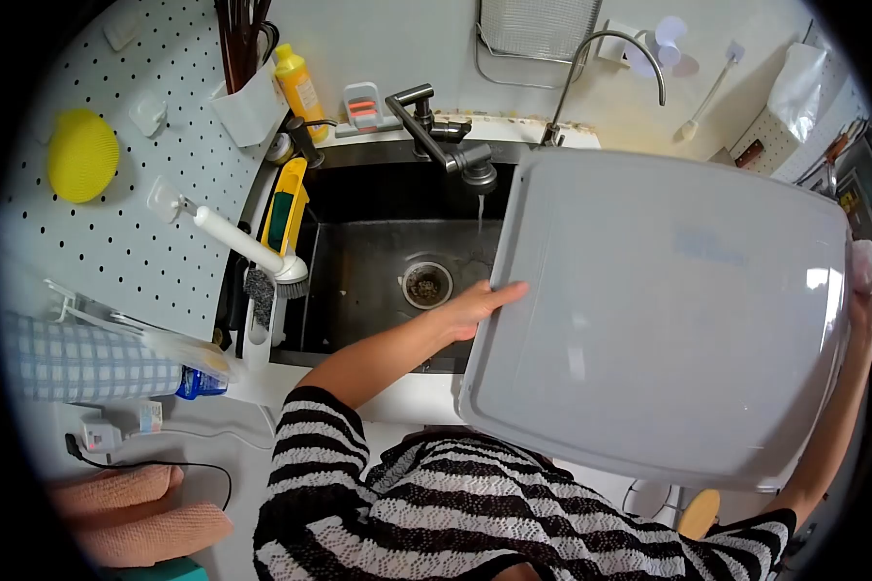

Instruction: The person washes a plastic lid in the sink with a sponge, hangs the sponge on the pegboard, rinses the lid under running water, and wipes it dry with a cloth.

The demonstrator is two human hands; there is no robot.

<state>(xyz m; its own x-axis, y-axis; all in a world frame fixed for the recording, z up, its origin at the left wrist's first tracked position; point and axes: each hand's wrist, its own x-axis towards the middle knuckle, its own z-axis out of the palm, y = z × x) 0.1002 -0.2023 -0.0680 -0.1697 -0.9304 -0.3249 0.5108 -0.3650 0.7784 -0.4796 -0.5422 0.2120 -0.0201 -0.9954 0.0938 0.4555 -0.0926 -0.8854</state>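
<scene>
A large, flat grey plastic lid (669,320) with rounded corners and a raised rim is held tilted over the right part of the sink and the counter. My left hand (480,306) grips its left edge, thumb on top and fingers hidden beneath. At the far right edge is my right hand (862,305), closed around a crumpled white cloth-like piece (865,263) against the rim; its fingers are partly hidden. Water runs from the dark faucet (477,172) into the black sink (358,281), left of the lid.
A white-handled brush (247,242) and a yellow holder (288,208) line the sink's left side. A yellow bottle (298,82) and a thin curved tap (606,39) stand behind. Left is a pegboard (155,232) with a yellow scrubber (82,155). An orange towel (145,537) lies low left.
</scene>
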